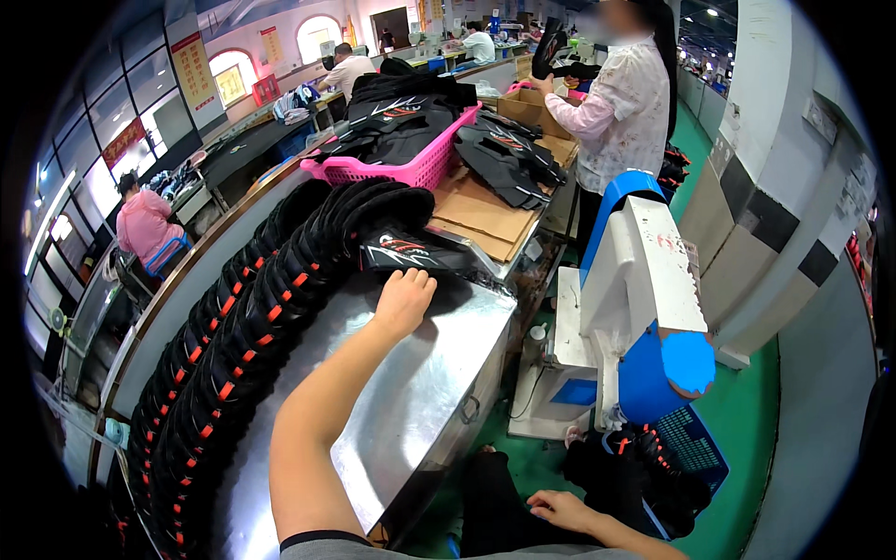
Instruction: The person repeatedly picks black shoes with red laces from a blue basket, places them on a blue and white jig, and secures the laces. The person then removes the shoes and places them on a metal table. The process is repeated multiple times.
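Note:
My left hand (406,301) reaches across the metal tabletop (373,373), its fingers bent over the near edge of a black shoe upper (411,252) with a white and red print. The thumb is mostly hidden. That piece lies at the far end of the table, against long curved rows of nested black shoe uppers (271,308) with red tabs. Low at the right, my right hand (565,511) hangs near my dark-trousered leg. Its fingers are loosely bent and apart, with nothing visible in them.
Beyond the table, a pink basket (439,159) holds stacked black pieces, beside cardboard (476,210) and more printed uppers (509,159). A white and blue machine (644,280) stands right, above a blue crate (691,448) with shoes. A co-worker (621,112) stands behind it.

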`<action>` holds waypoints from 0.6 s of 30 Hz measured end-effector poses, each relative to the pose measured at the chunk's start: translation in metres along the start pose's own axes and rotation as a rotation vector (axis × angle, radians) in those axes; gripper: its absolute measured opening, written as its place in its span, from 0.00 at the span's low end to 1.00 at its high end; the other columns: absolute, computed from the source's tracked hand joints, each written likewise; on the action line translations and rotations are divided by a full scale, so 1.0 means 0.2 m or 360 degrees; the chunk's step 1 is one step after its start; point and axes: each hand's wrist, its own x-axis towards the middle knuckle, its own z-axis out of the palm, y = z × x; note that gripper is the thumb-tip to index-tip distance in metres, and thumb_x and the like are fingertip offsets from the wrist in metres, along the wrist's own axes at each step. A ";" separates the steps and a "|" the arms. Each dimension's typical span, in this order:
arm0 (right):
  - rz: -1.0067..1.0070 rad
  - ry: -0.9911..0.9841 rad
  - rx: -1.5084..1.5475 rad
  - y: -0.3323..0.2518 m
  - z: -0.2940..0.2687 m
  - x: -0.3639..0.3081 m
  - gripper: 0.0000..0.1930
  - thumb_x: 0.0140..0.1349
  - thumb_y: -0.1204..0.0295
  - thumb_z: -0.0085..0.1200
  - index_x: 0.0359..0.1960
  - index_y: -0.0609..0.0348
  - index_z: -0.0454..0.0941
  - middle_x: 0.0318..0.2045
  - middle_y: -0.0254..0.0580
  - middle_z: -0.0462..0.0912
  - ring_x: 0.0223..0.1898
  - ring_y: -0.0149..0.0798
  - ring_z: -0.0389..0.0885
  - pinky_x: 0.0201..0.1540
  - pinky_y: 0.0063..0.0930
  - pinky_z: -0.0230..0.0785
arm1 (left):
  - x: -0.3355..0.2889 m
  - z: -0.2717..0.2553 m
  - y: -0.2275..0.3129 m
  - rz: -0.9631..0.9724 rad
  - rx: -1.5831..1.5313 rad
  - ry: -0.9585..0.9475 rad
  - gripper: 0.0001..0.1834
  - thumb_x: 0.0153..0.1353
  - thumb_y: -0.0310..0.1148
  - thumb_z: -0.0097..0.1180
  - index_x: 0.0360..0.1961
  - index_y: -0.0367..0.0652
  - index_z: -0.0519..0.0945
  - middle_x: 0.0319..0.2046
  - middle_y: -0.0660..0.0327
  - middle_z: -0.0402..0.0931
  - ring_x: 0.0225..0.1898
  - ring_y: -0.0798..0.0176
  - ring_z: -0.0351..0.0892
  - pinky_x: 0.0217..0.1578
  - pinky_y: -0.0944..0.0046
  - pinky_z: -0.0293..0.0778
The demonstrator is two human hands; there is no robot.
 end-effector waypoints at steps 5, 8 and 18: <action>0.0040 -0.0061 -0.0069 0.07 0.02 -0.04 0.13 0.62 0.65 0.55 0.44 0.58 0.75 0.38 0.45 0.83 0.40 0.43 0.82 0.43 0.31 0.73 | -0.08 -0.01 -0.04 -0.0186 0.0242 0.0100 0.38 0.41 0.33 0.64 0.57 0.40 0.66 0.54 0.50 0.65 0.58 0.47 0.63 0.55 0.52 0.60; -0.0017 -0.0081 -0.0168 0.14 0.07 -0.05 0.13 0.61 0.65 0.55 0.44 0.58 0.76 0.37 0.45 0.83 0.40 0.43 0.82 0.43 0.31 0.73 | -0.11 0.09 -0.13 -0.0361 0.0145 -0.0165 0.48 0.36 0.33 0.68 0.63 0.44 0.62 0.62 0.47 0.57 0.67 0.41 0.49 0.64 0.42 0.49; -0.0125 0.0053 -0.0056 -0.15 -0.21 0.17 0.12 0.59 0.70 0.55 0.43 0.61 0.77 0.36 0.46 0.82 0.37 0.43 0.81 0.40 0.33 0.72 | -0.01 0.24 -0.21 -0.0453 -0.0013 0.0383 0.28 0.48 0.29 0.53 0.55 0.41 0.71 0.59 0.50 0.65 0.65 0.41 0.56 0.60 0.34 0.52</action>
